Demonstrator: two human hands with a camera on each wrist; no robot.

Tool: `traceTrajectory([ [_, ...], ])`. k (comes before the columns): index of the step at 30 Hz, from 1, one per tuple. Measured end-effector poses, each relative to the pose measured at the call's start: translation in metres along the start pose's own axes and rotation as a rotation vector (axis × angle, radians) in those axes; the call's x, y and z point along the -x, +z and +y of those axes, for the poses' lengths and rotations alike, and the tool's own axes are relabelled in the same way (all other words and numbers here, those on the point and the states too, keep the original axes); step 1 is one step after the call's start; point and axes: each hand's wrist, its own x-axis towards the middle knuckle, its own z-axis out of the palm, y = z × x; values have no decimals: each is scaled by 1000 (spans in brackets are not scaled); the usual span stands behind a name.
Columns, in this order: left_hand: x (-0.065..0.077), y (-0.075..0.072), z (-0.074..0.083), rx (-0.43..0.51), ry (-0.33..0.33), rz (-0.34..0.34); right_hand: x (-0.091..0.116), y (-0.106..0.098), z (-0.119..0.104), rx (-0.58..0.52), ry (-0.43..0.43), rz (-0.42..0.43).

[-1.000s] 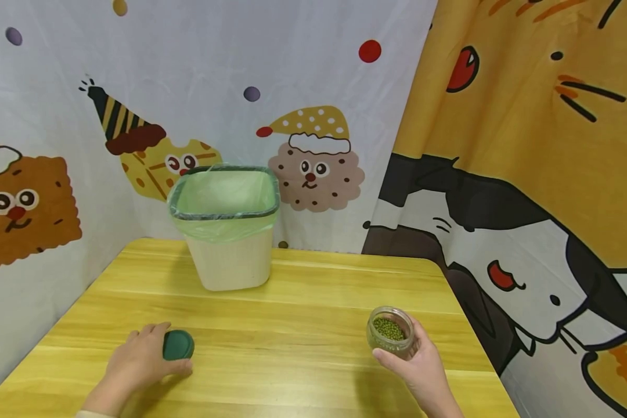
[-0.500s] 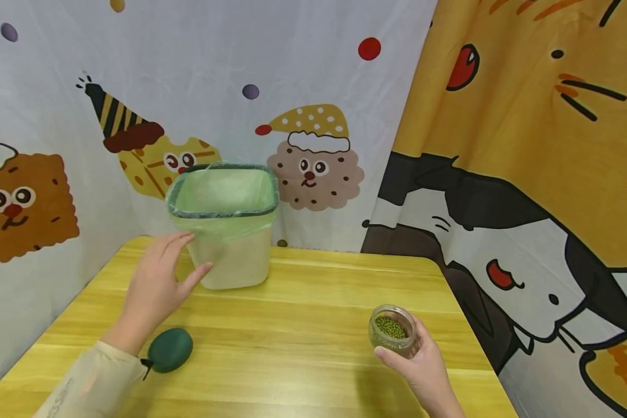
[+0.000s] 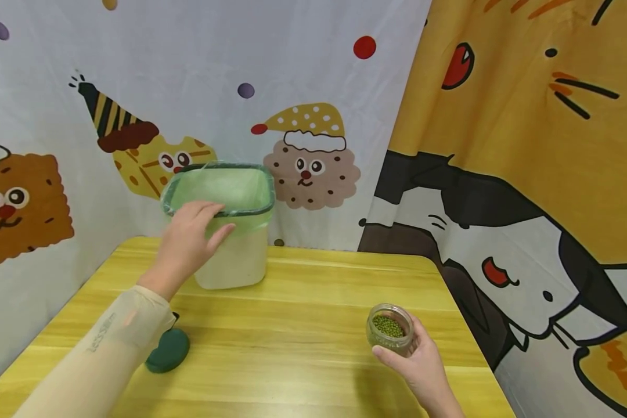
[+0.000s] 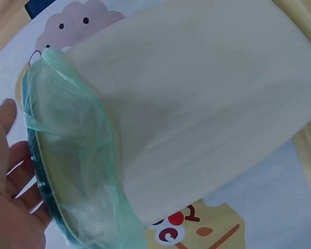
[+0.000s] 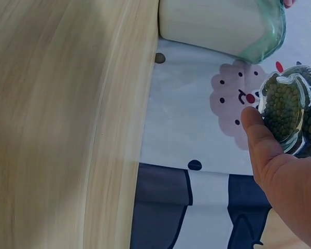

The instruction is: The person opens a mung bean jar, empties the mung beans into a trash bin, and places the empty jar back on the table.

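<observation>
From the head camera, the left hand (image 3: 190, 235) reaches forward to the cream plastic waste bin lined with a pale green bag (image 3: 230, 255), which stands at the back of the yellow wooden table (image 3: 303, 342) against a cartoon-printed cloth backdrop (image 3: 303, 87). Its fingers lie nearly straight on the near rim, closing on nothing. A dark green round lid (image 3: 168, 355) lies flat on the table near the left forearm, apart from the hand. The right hand (image 3: 415, 363) grips a small clear glass jar of green mung beans (image 3: 390, 330), fingers curled round its side; the jar is upright and uncovered, at the table's right front.

From the left wrist camera, the bin (image 4: 197, 114) fills the frame, the bag's folded edge beside the left hand's fingers (image 4: 5, 181), which are spread and relaxed.

From the right wrist camera, the thumb (image 5: 256, 137) presses the jar (image 5: 290, 114) wall, beans visible through the glass; the bin (image 5: 217, 23) stands beyond.
</observation>
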Motion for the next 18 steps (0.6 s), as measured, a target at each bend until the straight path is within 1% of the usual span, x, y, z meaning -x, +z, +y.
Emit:
traceTrajectory([
  [4, -2, 3, 0, 9, -26, -23, 0, 0, 0, 2, -9, -2],
  [8, -3, 6, -1, 46, -49, -9, 0, 0, 0, 3, -10, -7],
  [12, -4, 5, -1, 97, -102, -17, -2, 1, -3, 10, -25, -5],
  [14, -5, 5, -1, 112, -117, -20, -4, 2, -5, 21, -33, -4],
  [18, -7, 6, -2, 128, -125, -10, -11, 4, -14, 42, -66, -27],
])
